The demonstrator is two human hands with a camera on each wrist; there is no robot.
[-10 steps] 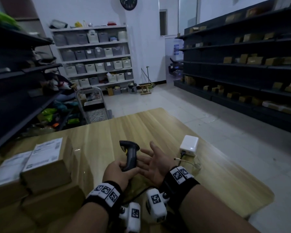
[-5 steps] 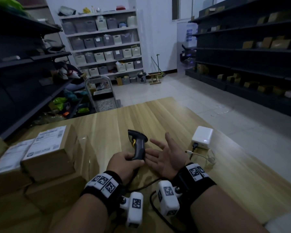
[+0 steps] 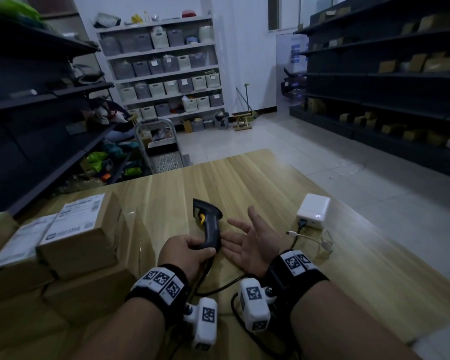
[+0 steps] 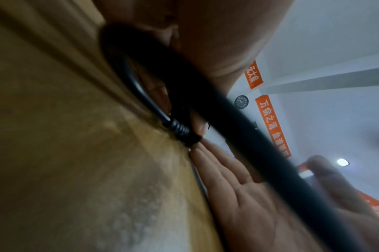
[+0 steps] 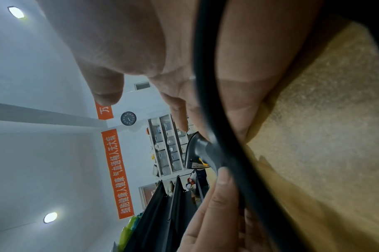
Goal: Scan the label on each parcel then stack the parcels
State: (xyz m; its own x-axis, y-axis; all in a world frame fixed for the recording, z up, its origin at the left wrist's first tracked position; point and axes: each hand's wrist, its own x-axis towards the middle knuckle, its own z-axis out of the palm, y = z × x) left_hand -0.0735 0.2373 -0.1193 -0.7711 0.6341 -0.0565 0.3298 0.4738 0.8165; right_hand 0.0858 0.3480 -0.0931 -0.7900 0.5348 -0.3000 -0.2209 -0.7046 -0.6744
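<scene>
Left hand (image 3: 186, 252) wrapped round the grip of a dark scanner (image 3: 208, 224), thumb along its side, holding it upright with the head tipped forward and the yellow trigger facing away. Right hand (image 3: 252, 241) just beside the scanner's grip on the right, palm up, fingers spread and relaxed, gripping nothing, fingertips almost touching the handle; back of the hand resting on the wooden surface (image 3: 257, 178). Black cable (image 3: 218, 287) trailing from the base of the scanner, looping back between the two wrists. To the right of the right hand, a white cable end (image 3: 296, 233) lying loose, and past it a white box-shaped charger (image 3: 313, 210) with a dark plug in its near side. To the left of the left hand, well apart, brown cardboard parcels (image 3: 83, 229) grouped on the surface, two with white printed labels (image 3: 77, 216) facing up, more plain ones below and nearer. Beyond the far edge of the surface, a small cart (image 3: 161, 149), dark shelves on both sides and white shelves of bins at the back wall
</scene>
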